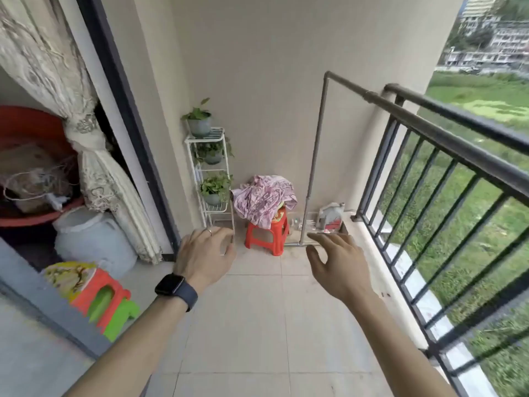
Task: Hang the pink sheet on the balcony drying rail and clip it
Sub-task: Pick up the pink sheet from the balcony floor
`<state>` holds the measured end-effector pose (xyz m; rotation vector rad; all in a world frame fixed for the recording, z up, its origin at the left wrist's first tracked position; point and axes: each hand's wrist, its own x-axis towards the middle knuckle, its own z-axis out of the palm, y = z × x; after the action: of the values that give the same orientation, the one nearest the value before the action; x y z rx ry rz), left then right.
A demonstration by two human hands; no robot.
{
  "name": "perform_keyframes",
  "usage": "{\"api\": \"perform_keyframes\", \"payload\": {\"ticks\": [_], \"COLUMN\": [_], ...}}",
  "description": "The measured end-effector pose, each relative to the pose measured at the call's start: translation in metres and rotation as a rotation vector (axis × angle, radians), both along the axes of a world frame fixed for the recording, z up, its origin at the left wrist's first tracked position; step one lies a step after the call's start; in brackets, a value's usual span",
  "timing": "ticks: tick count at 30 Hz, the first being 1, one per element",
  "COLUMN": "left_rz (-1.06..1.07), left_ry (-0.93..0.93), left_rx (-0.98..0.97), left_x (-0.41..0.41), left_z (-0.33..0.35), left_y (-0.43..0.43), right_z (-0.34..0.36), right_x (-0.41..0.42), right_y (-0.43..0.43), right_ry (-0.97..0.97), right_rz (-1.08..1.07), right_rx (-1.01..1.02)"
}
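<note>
The pink patterned sheet (263, 199) lies crumpled on a small red stool (269, 233) against the far balcony wall. The grey metal drying rail (369, 96) runs along the inside of the railing at the right, its upright post (315, 156) standing beside the stool. My left hand (204, 255), with a watch on the wrist, and my right hand (337, 259) are both stretched forward above the tiled floor, fingers spread and empty, well short of the sheet. No clips can be made out.
A white plant stand (213, 179) with three potted plants stands left of the stool. The black balcony railing (446, 202) runs along the right. A grey jug (332, 216) sits in the far corner. Stacked stools (103, 302), a white tub (91, 239) and a curtain (94, 156) fill the doorway at left.
</note>
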<state>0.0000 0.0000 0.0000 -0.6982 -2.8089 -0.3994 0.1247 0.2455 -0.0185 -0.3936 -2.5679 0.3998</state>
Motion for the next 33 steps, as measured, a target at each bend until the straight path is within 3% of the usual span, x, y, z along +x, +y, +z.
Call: {"api": "perform_keyframes", "payload": {"ticks": [19,25,33], "left_rz": [-0.114,-0.063,-0.003], "left_ry": [-0.123,-0.133,-0.287], "left_rx": [-0.02,-0.055,-0.068], "left_x": [-0.474,-0.592,-0.708], "left_z": [-0.033,-0.072,-0.137], "left_y": [0.201,0.277,0.339], "right_z": [-0.042,-0.077,-0.118], "right_x": [-0.425,-0.557,-0.697], "right_y": [0.163,0.243,0.322], "right_ry": [-0.012,-0.112,-0.282], "right_rz": [-0.083,-0.028,0.07], "right_rx": [-0.026,-0.063,-0.082]}}
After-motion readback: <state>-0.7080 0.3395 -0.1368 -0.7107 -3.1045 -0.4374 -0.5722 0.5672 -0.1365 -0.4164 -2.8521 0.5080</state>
